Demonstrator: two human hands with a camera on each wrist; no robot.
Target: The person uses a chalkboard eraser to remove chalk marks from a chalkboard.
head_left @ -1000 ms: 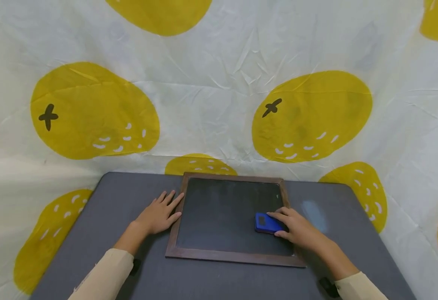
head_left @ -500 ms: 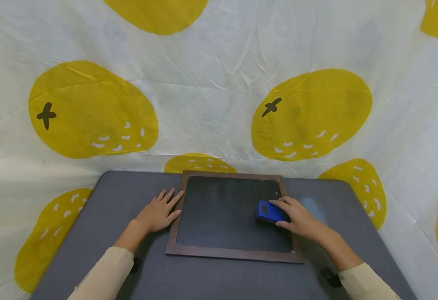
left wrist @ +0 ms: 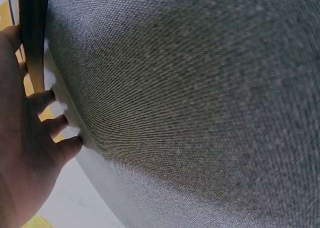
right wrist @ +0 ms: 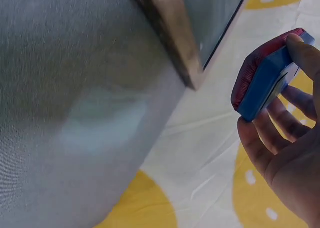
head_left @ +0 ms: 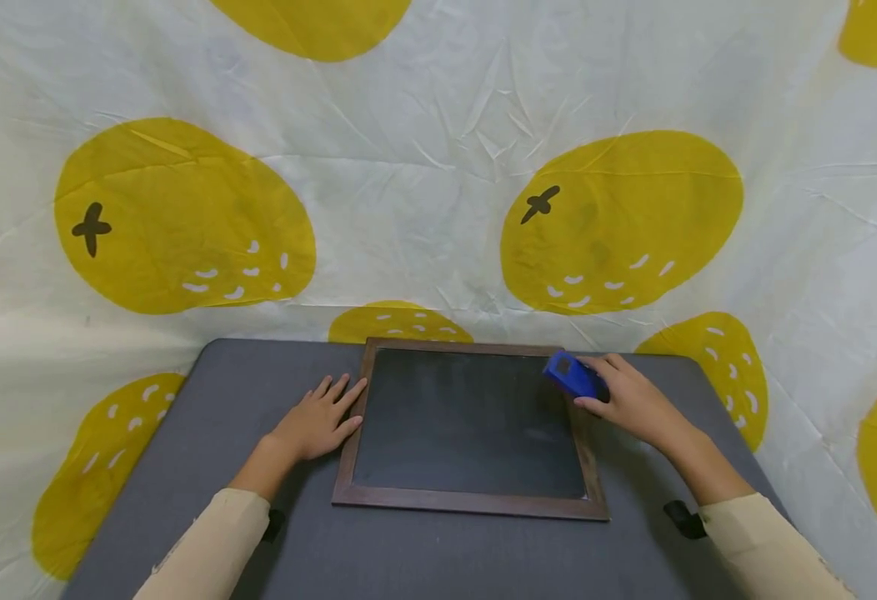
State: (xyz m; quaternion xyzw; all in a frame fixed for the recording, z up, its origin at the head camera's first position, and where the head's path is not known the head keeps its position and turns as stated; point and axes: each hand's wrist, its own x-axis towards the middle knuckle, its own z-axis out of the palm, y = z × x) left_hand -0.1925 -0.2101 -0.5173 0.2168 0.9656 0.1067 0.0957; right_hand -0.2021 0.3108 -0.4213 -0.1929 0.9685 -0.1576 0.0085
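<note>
A small chalkboard in a brown wooden frame lies on the grey table. My left hand rests with spread fingers at the frame's left side, thumb and index finger on the wood; the left wrist view shows the fingers from the side. Between fingers and thumb my right hand holds a blue chalkboard eraser over the board's upper right corner. In the right wrist view the eraser is tilted, its red felt underside showing, apart from the frame's corner.
The grey table extends around the board on the near side and both sides. A pale smudge marks the tabletop right of the board. Behind the table hangs a white cloth printed with yellow fruit.
My right hand has moved the eraser up the board's right side, away from me, and lifted and tilted it at the upper corner. The left hand stays in place.
</note>
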